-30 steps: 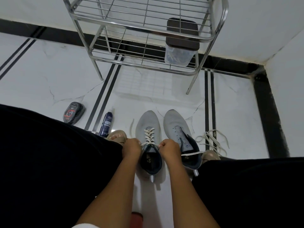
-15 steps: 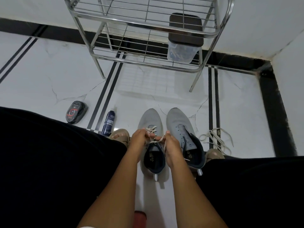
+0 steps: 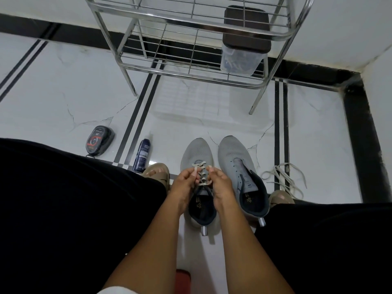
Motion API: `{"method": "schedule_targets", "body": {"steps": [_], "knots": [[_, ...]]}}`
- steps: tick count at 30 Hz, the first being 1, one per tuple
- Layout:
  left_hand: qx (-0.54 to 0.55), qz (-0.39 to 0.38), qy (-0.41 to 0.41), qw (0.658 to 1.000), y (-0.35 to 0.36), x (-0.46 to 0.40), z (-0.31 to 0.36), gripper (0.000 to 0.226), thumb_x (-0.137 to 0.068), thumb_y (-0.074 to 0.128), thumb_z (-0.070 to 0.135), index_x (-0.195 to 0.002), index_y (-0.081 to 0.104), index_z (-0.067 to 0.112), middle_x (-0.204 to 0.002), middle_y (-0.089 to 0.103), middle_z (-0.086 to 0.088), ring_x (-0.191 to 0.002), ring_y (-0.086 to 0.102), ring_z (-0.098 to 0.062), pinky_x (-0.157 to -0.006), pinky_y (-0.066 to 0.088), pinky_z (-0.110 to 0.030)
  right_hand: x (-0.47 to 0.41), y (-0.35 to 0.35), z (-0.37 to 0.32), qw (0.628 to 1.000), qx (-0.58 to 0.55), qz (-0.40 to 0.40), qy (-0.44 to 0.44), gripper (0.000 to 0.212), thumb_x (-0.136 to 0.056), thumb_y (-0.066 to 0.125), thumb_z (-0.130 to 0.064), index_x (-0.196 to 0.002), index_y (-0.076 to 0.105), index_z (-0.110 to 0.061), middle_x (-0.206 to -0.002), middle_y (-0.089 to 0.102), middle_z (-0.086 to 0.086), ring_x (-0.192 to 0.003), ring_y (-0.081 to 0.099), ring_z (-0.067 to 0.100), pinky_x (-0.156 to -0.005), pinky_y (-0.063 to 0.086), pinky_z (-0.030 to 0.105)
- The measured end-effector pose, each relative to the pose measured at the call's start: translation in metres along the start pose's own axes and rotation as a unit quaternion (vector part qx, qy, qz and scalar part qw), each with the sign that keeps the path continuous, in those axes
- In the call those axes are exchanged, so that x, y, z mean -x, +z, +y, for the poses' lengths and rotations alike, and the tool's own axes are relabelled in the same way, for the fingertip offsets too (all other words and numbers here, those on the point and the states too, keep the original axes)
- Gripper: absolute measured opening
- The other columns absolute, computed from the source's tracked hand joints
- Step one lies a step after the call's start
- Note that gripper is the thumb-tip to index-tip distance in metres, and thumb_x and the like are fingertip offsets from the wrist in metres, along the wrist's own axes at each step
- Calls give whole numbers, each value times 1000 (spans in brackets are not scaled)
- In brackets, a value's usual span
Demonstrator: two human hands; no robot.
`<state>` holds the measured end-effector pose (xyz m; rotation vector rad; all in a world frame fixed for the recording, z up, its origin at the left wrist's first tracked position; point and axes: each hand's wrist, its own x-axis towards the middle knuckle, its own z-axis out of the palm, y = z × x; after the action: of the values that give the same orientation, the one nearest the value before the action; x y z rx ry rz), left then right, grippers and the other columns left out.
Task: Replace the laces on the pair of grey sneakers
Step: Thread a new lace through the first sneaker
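Note:
Two grey sneakers stand side by side on the white floor between my knees. The left sneaker (image 3: 196, 151) carries a cream lace (image 3: 202, 177) threaded through its eyelets. My left hand (image 3: 185, 183) and my right hand (image 3: 220, 183) meet over its tongue, each pinching a part of that lace near the upper eyelets. The right sneaker (image 3: 235, 158) has bare eyelets and an open dark collar. A loose cream lace (image 3: 284, 179) lies in a tangle on the floor to the right of it.
A steel wire rack (image 3: 191, 49) stands ahead, holding a clear container with a dark lid (image 3: 241, 45). A black shoe-polish sponge (image 3: 99, 141) and a dark blue spray can (image 3: 142, 154) lie at the left. My sandalled feet (image 3: 158, 174) flank the sneakers.
Both hands moved forward from the sneaker's collar up over the laced eyelets and came closer together. The lace ends that stretched sideways are now gathered in the fingers.

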<state>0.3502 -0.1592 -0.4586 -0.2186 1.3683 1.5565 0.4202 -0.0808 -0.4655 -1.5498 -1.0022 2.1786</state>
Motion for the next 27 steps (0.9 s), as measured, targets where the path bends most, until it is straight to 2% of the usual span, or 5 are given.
{"method": "schedule_targets", "body": {"steps": [5, 9, 15, 22, 27], "knots": [[-7, -31, 3, 1000, 3, 4, 3, 26, -99, 45, 6, -117, 63, 12, -72, 66, 6, -61, 57, -2, -65, 51, -15, -3, -2, -1, 999, 27, -39, -2, 25, -98, 49, -9, -114, 68, -11, -101, 72, 11, -87, 67, 23, -74, 58, 31], [-12, 20, 33, 999, 7, 3, 6, 25, -98, 50, 11, -118, 63, 4, -68, 62, 1, -54, 54, -4, -59, 51, -15, 0, -3, -1, 999, 7, -43, 1, 27, -97, 50, -4, -116, 67, -16, -107, 72, 7, -93, 69, 20, -72, 58, 27], [-22, -6, 18, 1000, 4, 2, 7, 29, -101, 42, 6, -123, 59, 10, -94, 68, -6, -68, 60, -7, -77, 53, -24, -3, -4, -1, 1000, -5, -29, 10, 27, -97, 50, -4, -119, 62, -14, -106, 71, 10, -90, 68, 19, -70, 56, 27], [-5, -9, 18, 1000, 2, 5, 6, 20, -97, 53, 11, -112, 59, -1, -84, 69, -7, -70, 64, -12, -69, 56, -22, -9, -7, 7, 1000, -6, -12, 2, 30, -90, 66, -15, -117, 60, -4, -102, 72, 15, -95, 69, 27, -92, 54, 42], [-11, -29, 27, 999, 1, 7, 7, 12, -95, 54, 9, -91, 65, 5, -70, 67, -1, -67, 62, -11, -70, 54, -21, -8, -8, 6, 1000, -25, -16, -4, 26, -88, 69, -17, -107, 68, -1, -97, 72, 18, -81, 70, 24, -73, 59, 33]]}}
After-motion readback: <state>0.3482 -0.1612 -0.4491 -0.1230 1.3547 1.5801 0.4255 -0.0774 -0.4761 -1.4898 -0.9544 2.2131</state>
